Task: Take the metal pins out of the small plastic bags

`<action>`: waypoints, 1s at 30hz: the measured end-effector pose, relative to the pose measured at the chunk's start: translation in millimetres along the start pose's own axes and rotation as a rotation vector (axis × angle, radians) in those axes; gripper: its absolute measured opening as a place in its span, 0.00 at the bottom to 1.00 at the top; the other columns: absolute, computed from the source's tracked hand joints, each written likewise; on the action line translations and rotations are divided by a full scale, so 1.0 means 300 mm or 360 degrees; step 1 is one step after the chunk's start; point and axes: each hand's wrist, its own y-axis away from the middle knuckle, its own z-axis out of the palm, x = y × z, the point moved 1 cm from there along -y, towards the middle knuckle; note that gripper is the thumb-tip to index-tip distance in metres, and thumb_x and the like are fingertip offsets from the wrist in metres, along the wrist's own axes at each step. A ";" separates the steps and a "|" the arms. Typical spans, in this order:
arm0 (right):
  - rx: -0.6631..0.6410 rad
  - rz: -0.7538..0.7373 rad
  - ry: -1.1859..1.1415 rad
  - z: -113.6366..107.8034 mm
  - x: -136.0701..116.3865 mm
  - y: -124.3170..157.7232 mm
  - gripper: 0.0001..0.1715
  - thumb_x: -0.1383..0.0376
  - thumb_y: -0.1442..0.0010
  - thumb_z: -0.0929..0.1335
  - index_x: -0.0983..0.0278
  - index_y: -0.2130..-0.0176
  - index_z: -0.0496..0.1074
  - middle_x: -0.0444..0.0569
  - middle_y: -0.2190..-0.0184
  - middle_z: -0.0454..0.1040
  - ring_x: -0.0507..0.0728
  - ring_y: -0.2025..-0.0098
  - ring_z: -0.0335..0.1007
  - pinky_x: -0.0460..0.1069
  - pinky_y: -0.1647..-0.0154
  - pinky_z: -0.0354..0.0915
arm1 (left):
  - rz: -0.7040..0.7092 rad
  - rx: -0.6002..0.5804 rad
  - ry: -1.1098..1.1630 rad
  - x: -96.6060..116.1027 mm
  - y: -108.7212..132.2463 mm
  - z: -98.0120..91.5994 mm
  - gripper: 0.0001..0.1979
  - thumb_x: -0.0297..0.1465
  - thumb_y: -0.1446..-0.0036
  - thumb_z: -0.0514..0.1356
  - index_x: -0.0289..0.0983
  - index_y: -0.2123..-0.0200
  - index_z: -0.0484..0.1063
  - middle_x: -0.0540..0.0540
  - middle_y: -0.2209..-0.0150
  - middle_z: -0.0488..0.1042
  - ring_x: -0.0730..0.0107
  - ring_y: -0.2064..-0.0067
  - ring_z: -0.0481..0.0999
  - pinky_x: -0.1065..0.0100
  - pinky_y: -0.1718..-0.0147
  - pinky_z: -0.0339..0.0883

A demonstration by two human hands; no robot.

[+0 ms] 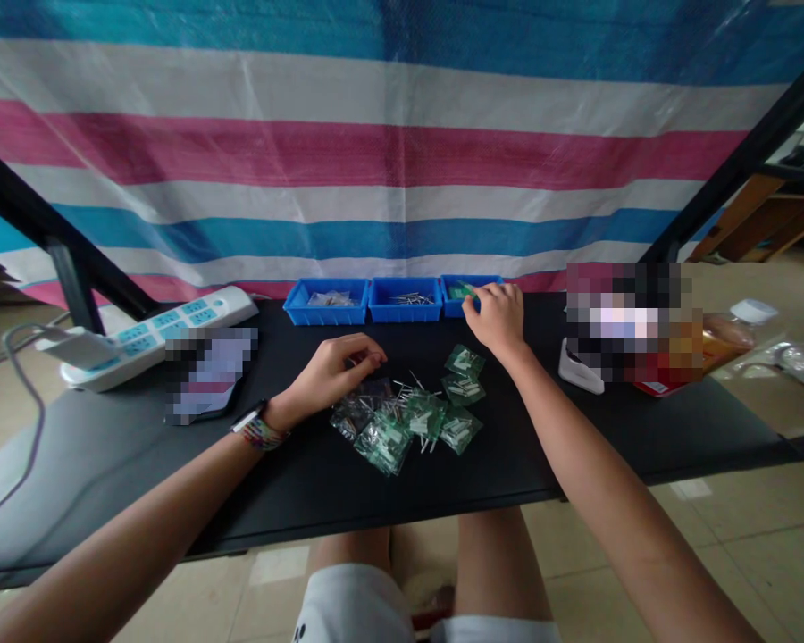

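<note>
Flat green-tinted plastic packets (423, 413) are lying heaped on the black tabletop (295, 487), seemingly set out already; green contents (458, 290) are remaining in the rectangular blue plastic bin (452, 309) beneath my right hand (499, 314). My curled left hand (339, 364) is resting beside the heap; whether either is pinching anything, I cannot tell.

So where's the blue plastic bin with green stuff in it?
In the head view, that blue plastic bin is right of centre, rightmost of three in a row on the black table, partly behind the right hand.
</note>
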 end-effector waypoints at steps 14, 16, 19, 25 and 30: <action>-0.0928 0.0063 -0.0314 -0.205 -0.054 0.177 0.22 0.50 0.48 0.81 0.61 0.61 0.78 0.54 0.58 0.78 0.63 0.59 0.77 0.53 0.60 0.68 | 0.0076 -0.0061 -0.0132 0.011 0.003 0.004 0.15 0.41 0.29 0.59 0.38 0.60 0.81 0.43 0.60 0.84 0.62 0.60 0.82 0.67 0.60 0.73; -0.0958 0.0054 -0.0350 -0.191 -0.056 0.183 0.21 0.54 0.49 0.81 0.61 0.62 0.77 0.53 0.58 0.77 0.61 0.58 0.77 0.51 0.60 0.67 | 0.0083 -0.0052 -0.0143 0.007 0.002 0.001 0.15 0.41 0.30 0.59 0.38 0.60 0.81 0.43 0.60 0.84 0.62 0.60 0.82 0.67 0.60 0.73; -0.0993 0.0064 -0.0416 -0.163 -0.067 0.136 0.21 0.57 0.54 0.82 0.61 0.65 0.74 0.49 0.62 0.76 0.59 0.60 0.75 0.49 0.63 0.66 | 0.0081 -0.0021 -0.0136 -0.002 0.000 -0.005 0.15 0.41 0.30 0.59 0.38 0.61 0.81 0.43 0.61 0.84 0.62 0.60 0.83 0.67 0.61 0.73; -0.1075 0.0174 -0.0813 -0.118 -0.139 0.015 0.27 0.64 0.58 0.82 0.58 0.69 0.64 0.40 0.75 0.71 0.55 0.72 0.69 0.48 0.74 0.57 | 0.0018 0.0030 -0.0052 -0.008 -0.002 -0.012 0.16 0.43 0.31 0.61 0.37 0.62 0.81 0.42 0.61 0.84 0.61 0.60 0.83 0.67 0.61 0.74; -0.1113 0.0195 -0.1893 -0.048 -0.282 0.032 0.30 0.60 0.54 0.80 0.58 0.61 0.62 0.36 0.73 0.73 0.52 0.75 0.69 0.46 0.77 0.63 | -0.0157 0.0080 0.0264 -0.005 -0.001 -0.001 0.19 0.47 0.33 0.65 0.37 0.53 0.79 0.46 0.66 0.81 0.63 0.64 0.81 0.67 0.63 0.74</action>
